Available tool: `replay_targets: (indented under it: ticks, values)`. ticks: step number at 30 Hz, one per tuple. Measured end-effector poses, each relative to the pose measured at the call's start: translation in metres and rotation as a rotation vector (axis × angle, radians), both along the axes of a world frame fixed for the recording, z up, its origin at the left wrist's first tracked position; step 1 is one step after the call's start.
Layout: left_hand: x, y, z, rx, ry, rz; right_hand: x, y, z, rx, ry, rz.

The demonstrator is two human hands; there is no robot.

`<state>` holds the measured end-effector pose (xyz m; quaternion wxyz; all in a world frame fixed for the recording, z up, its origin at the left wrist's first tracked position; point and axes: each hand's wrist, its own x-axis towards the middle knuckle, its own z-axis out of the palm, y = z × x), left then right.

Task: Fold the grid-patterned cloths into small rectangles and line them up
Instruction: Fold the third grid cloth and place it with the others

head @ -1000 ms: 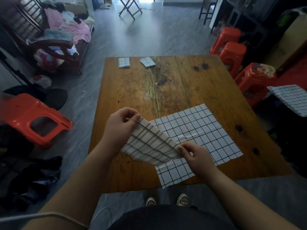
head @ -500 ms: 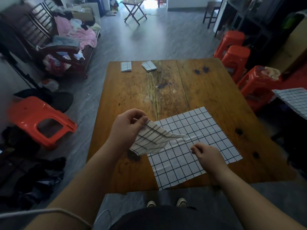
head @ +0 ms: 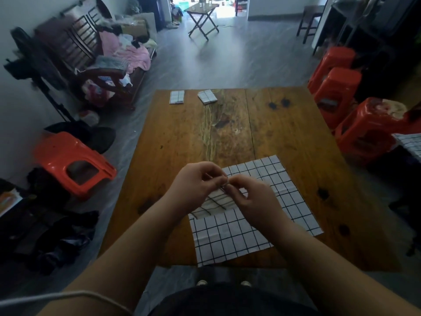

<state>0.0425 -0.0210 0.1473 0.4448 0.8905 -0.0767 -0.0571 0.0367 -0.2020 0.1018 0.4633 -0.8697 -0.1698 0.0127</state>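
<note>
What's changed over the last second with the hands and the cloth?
The right hand let go of the lifted flap, then moved left to meet the left hand; both now pinch the flap above the grid cloth. The left hand kept its hold. The cloth's rest stays flat on the table; the two folded cloths at the far edge are unmoved.

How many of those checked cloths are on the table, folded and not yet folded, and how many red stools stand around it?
Folded cloths: 2
Open cloth: 1
Red stools: 4
Total: 7
</note>
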Motion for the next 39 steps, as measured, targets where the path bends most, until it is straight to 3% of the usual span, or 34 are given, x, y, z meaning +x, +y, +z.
replay_targets:
  ticks: [10,18,24,27,34,39]
  values:
    - [0.001,-0.036,-0.012,0.051,0.098,0.084,0.011,-0.063,-0.002,0.352,0.165,-0.086]
    - [0.004,-0.031,-0.016,-0.025,0.145,0.136,0.016,-0.094,0.006,0.484,0.250,-0.133]
    - [0.006,-0.017,-0.029,-0.495,0.288,0.304,0.023,-0.102,0.008,0.602,0.334,-0.228]
    - [0.008,-0.021,-0.041,-0.701,0.362,0.267,0.028,-0.103,0.007,0.684,0.427,-0.255]
    - [0.010,-0.043,-0.062,-0.425,0.514,0.134,0.048,-0.114,-0.010,0.988,0.633,-0.420]
    - [0.010,-0.054,-0.065,-0.552,0.445,0.210,0.049,-0.125,-0.034,1.029,0.807,-0.423]
